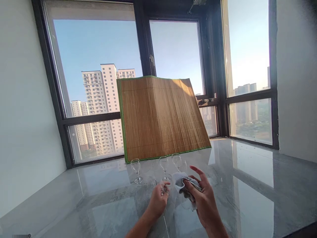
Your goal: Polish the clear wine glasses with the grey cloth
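Note:
My left hand (159,198) is closed around a small clear glass (164,189), of which only a part shows between the fingers. Close beside it, my right hand (201,195) pinches a crumpled grey-white cloth (185,185) between thumb and fingers, its index finger raised away. Just beyond the hands, several clear stemmed glasses stand upright on the glossy grey surface. One stemmed glass (135,168) is apart on the left, another (163,164) is straight ahead of my left hand, and a further glass (176,159) is partly hidden behind the cloth.
A brown bamboo mat (163,115) with green edging leans against the dark window frame (145,39) behind the glasses. The grey stone-like sill (106,205) reflects the windows. White walls (22,99) close off both sides. Tall buildings show outside.

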The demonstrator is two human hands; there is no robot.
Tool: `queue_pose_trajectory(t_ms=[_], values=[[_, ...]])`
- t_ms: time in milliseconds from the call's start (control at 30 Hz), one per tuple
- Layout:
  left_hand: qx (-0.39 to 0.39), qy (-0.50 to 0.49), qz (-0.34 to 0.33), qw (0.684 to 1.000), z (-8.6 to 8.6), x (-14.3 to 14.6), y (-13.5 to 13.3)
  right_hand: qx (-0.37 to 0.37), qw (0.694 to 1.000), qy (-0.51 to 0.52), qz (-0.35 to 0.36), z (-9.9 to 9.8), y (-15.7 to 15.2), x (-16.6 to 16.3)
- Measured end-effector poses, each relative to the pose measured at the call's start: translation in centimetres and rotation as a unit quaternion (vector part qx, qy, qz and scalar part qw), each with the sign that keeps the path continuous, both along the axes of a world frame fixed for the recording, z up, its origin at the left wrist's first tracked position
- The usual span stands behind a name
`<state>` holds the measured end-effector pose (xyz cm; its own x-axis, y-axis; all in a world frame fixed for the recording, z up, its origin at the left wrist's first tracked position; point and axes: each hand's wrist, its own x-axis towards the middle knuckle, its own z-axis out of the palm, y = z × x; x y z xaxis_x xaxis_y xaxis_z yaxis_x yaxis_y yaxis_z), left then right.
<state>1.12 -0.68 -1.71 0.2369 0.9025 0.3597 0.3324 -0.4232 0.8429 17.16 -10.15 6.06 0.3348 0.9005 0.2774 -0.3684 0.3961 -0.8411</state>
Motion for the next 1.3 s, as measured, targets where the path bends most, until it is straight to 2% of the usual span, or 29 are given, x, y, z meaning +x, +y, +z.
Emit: queue_pose_trajectory(t_ms=[133,233,333,467,533,600,733,933,1100,1300], values=[[-0.052,-0.03,0.002,0.998,-0.9,-0.1,1.5,-0.001,0.999,-0.034,-0.033,-0.3,0.4,-0.1],[0.017,0.042,0.022,0.999,-0.8,-0.6,1.7,-0.002,0.997,-0.06,-0.044,-0.4,0.5,-0.5],[0.084,0.146,0.071,0.983,0.3,-1.5,1.3,-0.002,0.996,-0.078,-0.042,-0.4,0.5,-0.7],[0.054,0.206,0.158,0.964,2.0,-2.4,0.6,-0.004,0.996,-0.078,-0.039,-0.2,0.3,-0.6],[0.031,0.22,0.168,0.96,2.5,-2.4,0.2,-0.003,0.996,-0.079,-0.044,-0.1,0.2,-0.5],[0.015,0.234,0.14,0.962,2.6,-2.1,-0.3,0.0,0.995,-0.082,-0.056,0.0,0.1,-0.4],[0.057,0.224,0.074,0.97,2.0,-1.1,-1.2,0.004,0.993,-0.104,-0.046,-0.2,0.2,-0.1],[0.069,0.215,-0.005,0.974,1.6,-0.4,-2.0,0.005,0.993,-0.113,-0.038,-0.5,0.6,0.2],[0.11,0.272,-0.045,0.955,1.9,-0.6,-2.7,0.008,0.992,-0.118,-0.045,-0.7,0.7,0.3],[0.116,0.345,-0.061,0.93,1.7,-0.6,-2.3,0.012,0.992,-0.114,-0.049,-0.9,0.9,0.2]])
